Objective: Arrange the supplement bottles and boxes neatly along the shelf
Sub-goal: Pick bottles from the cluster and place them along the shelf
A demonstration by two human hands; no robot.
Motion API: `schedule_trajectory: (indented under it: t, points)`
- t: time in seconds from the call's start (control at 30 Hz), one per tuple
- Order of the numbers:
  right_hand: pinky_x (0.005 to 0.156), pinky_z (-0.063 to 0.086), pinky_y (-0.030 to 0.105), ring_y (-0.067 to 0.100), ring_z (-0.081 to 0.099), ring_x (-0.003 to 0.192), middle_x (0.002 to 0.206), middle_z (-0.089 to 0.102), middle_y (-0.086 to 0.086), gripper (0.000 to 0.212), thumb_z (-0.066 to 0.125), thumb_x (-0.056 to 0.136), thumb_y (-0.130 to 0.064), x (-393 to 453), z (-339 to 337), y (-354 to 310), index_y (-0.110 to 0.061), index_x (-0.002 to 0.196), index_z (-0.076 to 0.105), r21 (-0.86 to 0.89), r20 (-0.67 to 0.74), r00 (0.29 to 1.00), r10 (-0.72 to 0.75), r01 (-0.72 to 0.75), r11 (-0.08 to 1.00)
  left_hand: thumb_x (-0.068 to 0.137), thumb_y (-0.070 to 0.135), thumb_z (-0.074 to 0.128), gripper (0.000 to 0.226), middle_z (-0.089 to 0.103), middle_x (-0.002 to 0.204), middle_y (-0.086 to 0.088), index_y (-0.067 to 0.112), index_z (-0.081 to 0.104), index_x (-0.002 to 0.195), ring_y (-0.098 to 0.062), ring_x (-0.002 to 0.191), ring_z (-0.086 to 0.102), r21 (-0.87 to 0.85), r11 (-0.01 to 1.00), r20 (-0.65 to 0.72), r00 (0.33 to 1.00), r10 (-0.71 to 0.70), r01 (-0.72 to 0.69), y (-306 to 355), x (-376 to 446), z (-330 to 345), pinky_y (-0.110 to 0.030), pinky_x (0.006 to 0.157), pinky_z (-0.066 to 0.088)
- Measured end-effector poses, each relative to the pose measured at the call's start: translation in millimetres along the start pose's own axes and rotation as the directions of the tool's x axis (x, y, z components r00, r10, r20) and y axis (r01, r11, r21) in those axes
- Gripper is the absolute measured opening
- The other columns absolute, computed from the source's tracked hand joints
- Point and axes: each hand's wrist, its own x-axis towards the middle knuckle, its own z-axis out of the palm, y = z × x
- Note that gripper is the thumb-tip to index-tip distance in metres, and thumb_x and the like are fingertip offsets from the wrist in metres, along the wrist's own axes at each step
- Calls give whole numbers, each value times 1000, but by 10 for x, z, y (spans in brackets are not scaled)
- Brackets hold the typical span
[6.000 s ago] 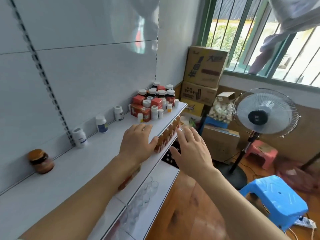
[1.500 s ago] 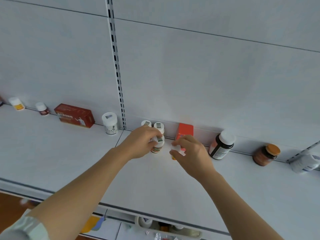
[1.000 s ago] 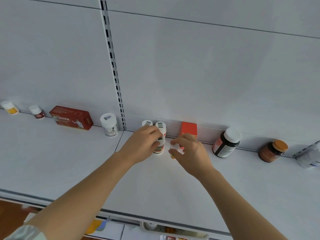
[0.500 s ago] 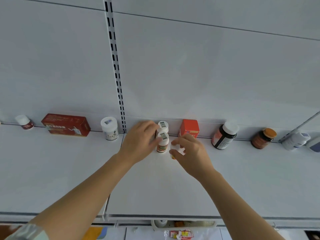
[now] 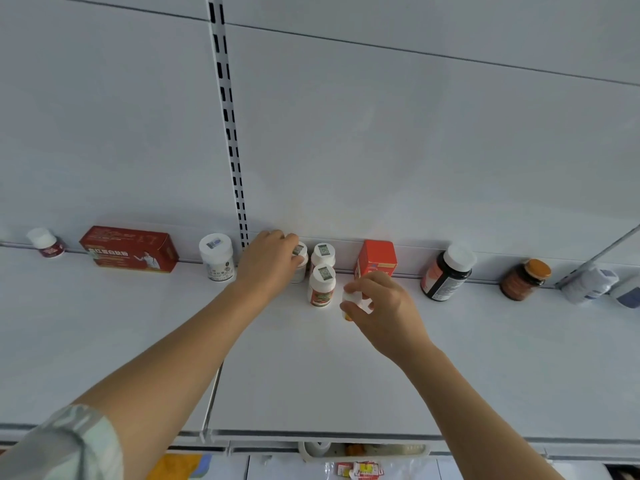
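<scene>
While upright on the shelf, two white-capped bottles, left hand gripping one, right hand pinching another.

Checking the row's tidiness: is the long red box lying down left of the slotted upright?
Yes, the long red box lies on its side against the back wall, left of the slotted upright.

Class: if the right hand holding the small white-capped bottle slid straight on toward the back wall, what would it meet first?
Most likely the upright orange-red box directly behind the right hand and its small white-capped bottle. The gap between them looks small, though depth is hard to judge.
</scene>
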Motion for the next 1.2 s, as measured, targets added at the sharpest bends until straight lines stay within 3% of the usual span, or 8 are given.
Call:
schedule_trajectory:
  t: [0.17,0.33,0.5,0.67,0.87,1.2]
  points:
    - [64,54,39,14,57,75,96,60,-10,19,78,78,-23,23,69,0,-23,97,73,20,3,1000,-13,13,1000,92,26,61,25,63,110,0,21,65,116,-24,110,54,-76,994,23,997,76,-74,-173,-17,-19,-38,82,49]
    - [64,54,39,15,58,75,97,61,-9,21,78,78,-24,36,118,-25,-21,98,73,34,18,1000,-14,13,999,85,52,65,37,61,105,2,24,66,109,-22,101,57,-66,997,-15,999,31,-32,-111,-13,23,-37,77,50]
    - [64,53,39,14,57,77,97,60,-10,20,78,78,-23,40,103,3,-23,97,73,31,16,1000,-1,1,1000,92,32,62,24,59,110,-2,19,64,112,-26,101,59,-101,995,32,999,23,-19,-33,33,35,-35,74,48]
    - [63,53,40,15,57,76,95,60,-12,19,78,77,-22,41,106,30,-23,95,72,36,9,1000,1,-1,999,91,21,62,24,56,117,1,23,66,115,-23,104,59,-150,981,72,989,131,-120,-113,23,4,-37,79,50]
    - [64,53,39,15,56,76,95,60,-10,20,79,77,-21,53,118,30,-22,96,73,34,11,1000,-1,0,999,91,33,64,30,50,119,2,24,61,120,-21,104,59,-132,985,42,992,115,-109,-78,-2,18,-41,75,54]
    - [62,53,35,9,53,69,96,61,-8,19,80,77,-18,96,95,-24,-20,95,74,38,0,1000,-3,3,999,92,22,63,20,54,116,1,15,64,112,-22,98,61,-190,979,34,995,89,-81,-73,1,30,-36,76,50]
